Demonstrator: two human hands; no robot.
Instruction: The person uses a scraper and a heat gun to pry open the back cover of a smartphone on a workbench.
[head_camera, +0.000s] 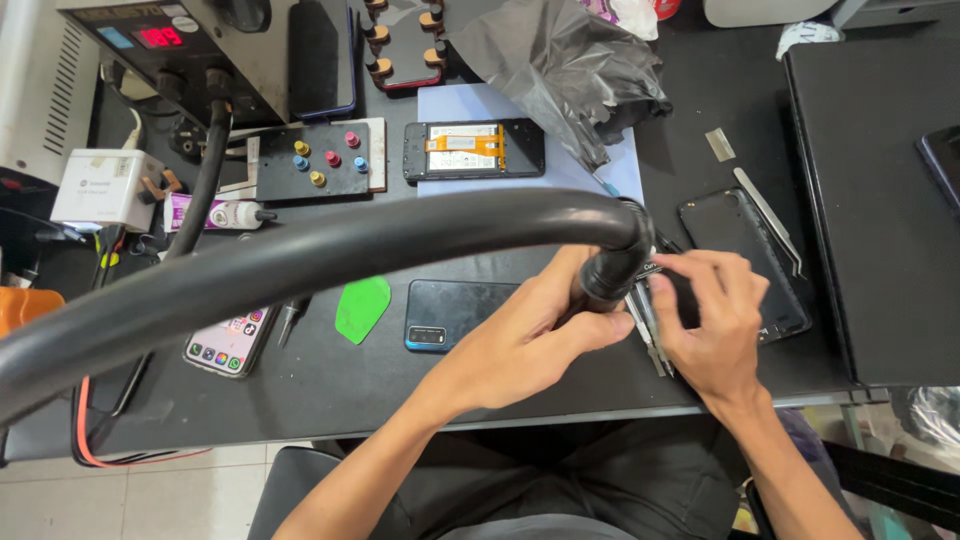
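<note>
Left hand (545, 325) grips black hose nozzle (612, 275); right hand (712, 315) pinches small dark part (650, 268) beside it

hose nozzle (612, 280) tip hidden by hands (540, 335)

One head-worn camera looks steeply down from above the seated person, facing forward across the black worktable (330, 390). It sits close: the left hand (530, 335) and right hand (715, 325) fill the lower centre, with the bench stretching beyond them to the frame's top.
</note>
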